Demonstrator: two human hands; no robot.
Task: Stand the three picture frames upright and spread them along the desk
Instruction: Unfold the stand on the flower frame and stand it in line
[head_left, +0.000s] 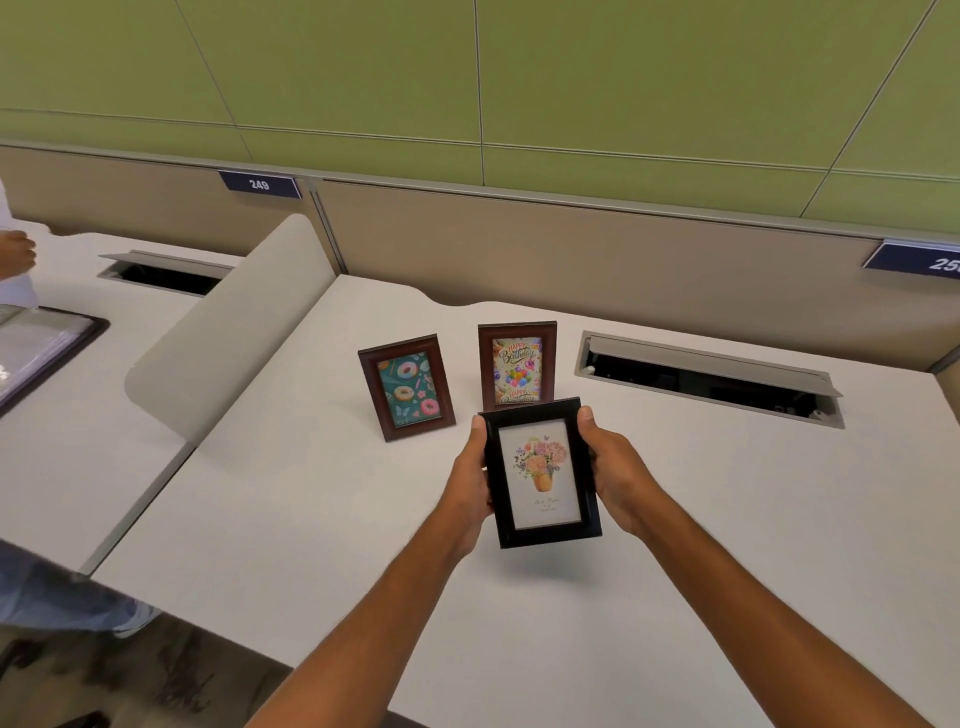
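A black frame with a flower-pot picture (540, 473) is held above the white desk (311, 519), tilted face-up toward me. My left hand (470, 480) grips its left edge and my right hand (615, 467) grips its right edge. Behind it two brown frames stand upright, leaning back: one with a doughnut picture (406, 387) to the left, one with a Happy Birthday picture (517, 364) right behind the black frame. The black frame's top edge covers the bottom of the birthday frame.
An open cable hatch (709, 376) lies at the back right of the desk. A curved grey divider (228, 332) bounds the desk on the left. On the neighbouring desk lies a dark-edged folder (41, 353); another person's hand (15, 254) shows at the far left.
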